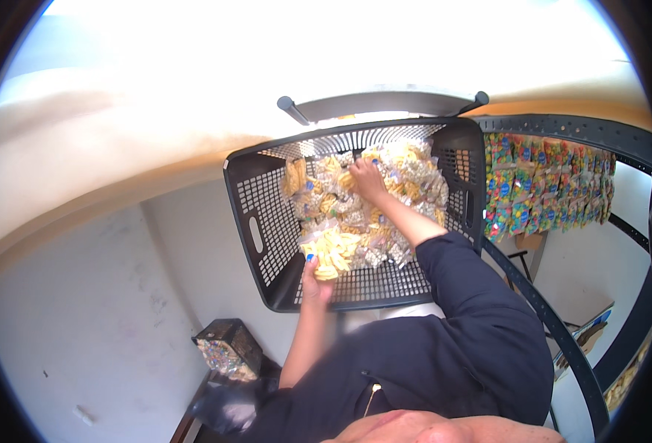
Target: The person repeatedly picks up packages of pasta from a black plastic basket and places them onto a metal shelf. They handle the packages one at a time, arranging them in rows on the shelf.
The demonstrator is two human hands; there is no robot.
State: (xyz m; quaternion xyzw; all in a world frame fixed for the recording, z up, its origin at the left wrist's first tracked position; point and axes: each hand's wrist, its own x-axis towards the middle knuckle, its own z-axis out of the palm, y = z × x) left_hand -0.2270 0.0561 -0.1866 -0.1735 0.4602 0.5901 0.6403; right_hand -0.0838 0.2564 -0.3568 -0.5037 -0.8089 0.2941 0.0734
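Observation:
A large black plastic basket (273,293) with a grid of holes stands in front of me. Inside it lie many clear bags (407,166) of yellow and whitish snack pieces. At the near left of the basket, my left hand (317,285) is closed on a clear bag of yellow snack strips (332,247), thumb on its near side. My right hand (368,179) reaches into the far middle of the pile. Its fingers are bent down onto a bag there, partly hidden among the packs, so I cannot make out whether they grip it.
Rows of colourful snack packs (547,184) hang at the right beside a dark perforated metal frame (562,127). A black crate (236,351) with small packs sits low at the left. Behind the basket is a grey bar-ended rack (385,103).

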